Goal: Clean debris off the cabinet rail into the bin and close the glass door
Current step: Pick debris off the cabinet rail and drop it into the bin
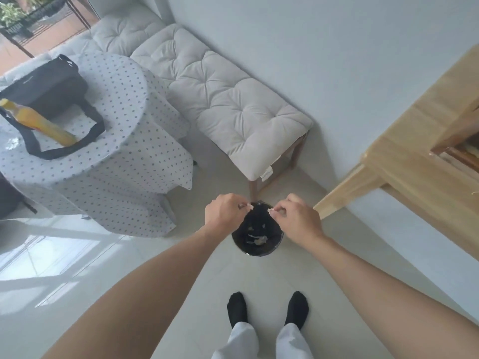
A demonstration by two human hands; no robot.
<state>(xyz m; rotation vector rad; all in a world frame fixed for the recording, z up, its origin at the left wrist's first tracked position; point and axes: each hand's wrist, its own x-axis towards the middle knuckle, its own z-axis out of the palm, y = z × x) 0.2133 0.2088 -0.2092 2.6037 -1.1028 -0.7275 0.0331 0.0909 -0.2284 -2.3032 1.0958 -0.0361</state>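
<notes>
A small round black bin [269, 248] stands on the pale floor in front of my feet, with a few light scraps at its bottom. My left hand [223, 212] hovers over the bin's left rim, fingers pinched on a small pale scrap of debris [248, 207]. My right hand [298, 215] hovers over the right rim, fingers pinched on another small pale scrap [270, 210]. The wooden cabinet [420, 141] stands at the right against the wall. Its rail and glass door are mostly out of frame.
A cushioned bench [228, 99] runs along the wall beyond the bin. A round table with a dotted cloth [111, 151] stands at the left, carrying a black bag [44, 84] and a yellow bottle [39, 123]. My socked feet [267, 309] stand just behind the bin.
</notes>
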